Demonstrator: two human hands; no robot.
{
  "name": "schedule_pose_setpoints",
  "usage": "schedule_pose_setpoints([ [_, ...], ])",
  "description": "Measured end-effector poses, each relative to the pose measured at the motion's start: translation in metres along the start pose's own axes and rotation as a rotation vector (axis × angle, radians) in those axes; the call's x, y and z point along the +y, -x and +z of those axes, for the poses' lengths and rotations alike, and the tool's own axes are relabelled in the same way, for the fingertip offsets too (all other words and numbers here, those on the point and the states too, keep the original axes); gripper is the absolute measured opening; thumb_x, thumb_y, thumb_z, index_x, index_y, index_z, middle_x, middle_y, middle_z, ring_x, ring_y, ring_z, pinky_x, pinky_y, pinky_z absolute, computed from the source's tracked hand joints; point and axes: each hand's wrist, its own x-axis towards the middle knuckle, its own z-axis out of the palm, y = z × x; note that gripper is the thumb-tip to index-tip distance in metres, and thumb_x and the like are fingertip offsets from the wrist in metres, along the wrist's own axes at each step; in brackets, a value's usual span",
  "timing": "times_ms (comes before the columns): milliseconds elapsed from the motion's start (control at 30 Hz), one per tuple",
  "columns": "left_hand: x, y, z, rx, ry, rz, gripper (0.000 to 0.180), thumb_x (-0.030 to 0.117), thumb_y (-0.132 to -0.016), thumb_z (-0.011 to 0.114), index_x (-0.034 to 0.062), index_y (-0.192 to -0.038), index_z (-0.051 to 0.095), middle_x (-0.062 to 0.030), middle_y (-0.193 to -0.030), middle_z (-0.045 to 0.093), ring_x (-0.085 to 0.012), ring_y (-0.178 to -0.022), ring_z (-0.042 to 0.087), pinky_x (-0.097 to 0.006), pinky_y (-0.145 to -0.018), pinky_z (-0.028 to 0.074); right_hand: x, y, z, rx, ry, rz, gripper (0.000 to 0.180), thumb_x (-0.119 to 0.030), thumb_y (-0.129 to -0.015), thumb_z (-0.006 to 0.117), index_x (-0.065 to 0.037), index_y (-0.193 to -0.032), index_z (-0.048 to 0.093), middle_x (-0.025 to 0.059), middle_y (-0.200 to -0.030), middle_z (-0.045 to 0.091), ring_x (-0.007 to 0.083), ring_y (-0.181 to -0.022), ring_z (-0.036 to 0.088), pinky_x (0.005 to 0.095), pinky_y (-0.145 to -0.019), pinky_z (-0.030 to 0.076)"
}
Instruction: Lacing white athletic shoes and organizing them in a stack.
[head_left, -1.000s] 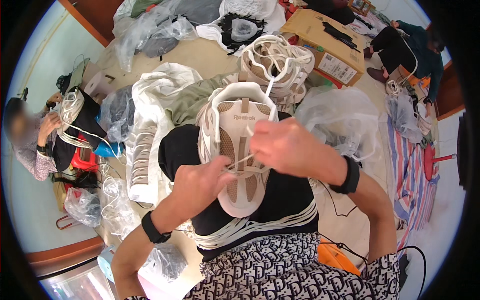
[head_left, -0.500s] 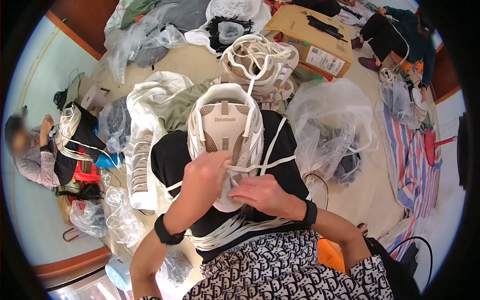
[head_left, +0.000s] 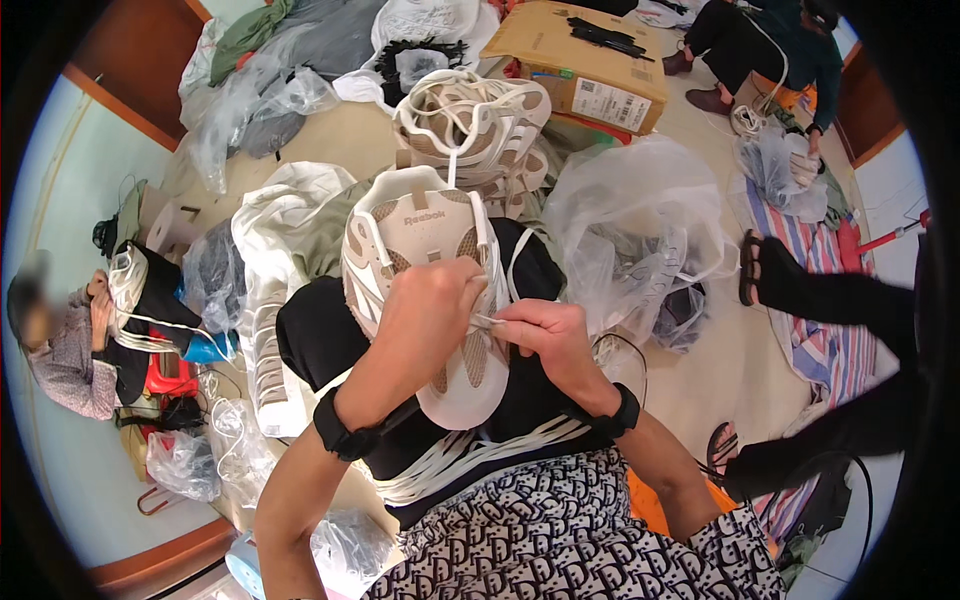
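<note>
A beige and white sneaker (head_left: 418,240) rests on my lap, its toe toward me and its heel away. My left hand (head_left: 425,310) lies over the middle of the shoe, fingers closed at the eyelets on its right side. Just beside it, my right hand (head_left: 550,335) pinches a white shoelace (head_left: 486,321) between thumb and forefinger. The lace is drawn short between both hands; my left fingertips are partly hidden. A bundle of loose white laces (head_left: 450,472) lies across my lap. Beyond the heel are stacked sneakers (head_left: 475,115) with laces heaped on top.
A clear plastic bag (head_left: 640,220) stands right of my knees, a white cloth bag (head_left: 290,215) left. A cardboard box (head_left: 575,65) sits at the back. One co-worker (head_left: 70,340) sits at left with shoes, another (head_left: 790,70) at far right. A person's legs (head_left: 830,300) stand at right.
My hands have moved up along the shoe to its right-hand eyelets, and my right hand has turned. The view has shifted. A person's legs have come in at the right.
</note>
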Motion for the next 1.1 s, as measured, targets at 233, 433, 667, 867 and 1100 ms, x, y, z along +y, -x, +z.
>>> schedule_pose_setpoints([
  [233,0.005,0.007,0.000,-0.035,0.037,-0.021,0.014,0.007,-0.081,0.053,-0.0020,-0.088,0.061,-0.0177,-0.073,0.061,-0.0318,-0.066,0.061,-0.034,-0.062,0.048,0.007,-0.001,-0.005,-0.001,0.313,-0.237,0.010,-0.010,-0.072,0.062,-0.001,-0.076,0.062,0.0087,-0.069,0.059,0.0184,-0.056,0.056,0.0270,-0.051,0.045],
  [433,0.004,0.008,0.002,-0.064,0.066,-0.068,0.013,0.008,-0.082,0.053,-0.0014,-0.087,0.061,-0.0199,-0.074,0.061,-0.0347,-0.069,0.060,-0.037,-0.063,0.047,0.011,-0.005,0.005,0.093,0.538,-0.428,0.010,-0.012,-0.072,0.062,-0.002,-0.070,0.059,0.0086,-0.066,0.058,0.0248,-0.059,0.058,0.0310,-0.053,0.046],
  [667,0.007,0.008,0.004,-0.032,0.060,-0.050,0.013,0.009,-0.082,0.054,-0.0010,-0.086,0.061,-0.0215,-0.074,0.060,-0.0373,-0.071,0.059,-0.041,-0.063,0.047,0.010,-0.007,0.007,0.136,0.790,-0.607,0.013,-0.012,-0.067,0.066,-0.004,-0.064,0.057,0.0084,-0.059,0.054,0.0231,-0.051,0.055,0.0322,-0.046,0.044],
  [867,0.009,0.005,0.009,0.017,0.030,0.018,0.014,0.010,-0.082,0.053,-0.0013,-0.083,0.061,-0.0214,-0.074,0.060,-0.0374,-0.071,0.059,-0.042,-0.063,0.047,0.015,-0.011,0.017,0.262,0.848,-0.706,0.014,-0.010,-0.065,0.062,-0.006,-0.058,0.051,0.0087,-0.054,0.048,0.0243,-0.048,0.053,0.0344,-0.044,0.043],
  [1100,0.011,-0.001,0.009,-0.019,0.004,0.017,0.012,0.009,-0.082,0.052,0.0000,-0.080,0.059,-0.0209,-0.072,0.059,-0.0383,-0.069,0.057,-0.043,-0.062,0.046,0.017,-0.005,0.016,0.231,0.651,-0.467,0.009,-0.012,-0.067,0.060,-0.004,-0.066,0.058,0.0076,-0.060,0.054,0.0262,-0.055,0.056,0.0353,-0.051,0.046],
])
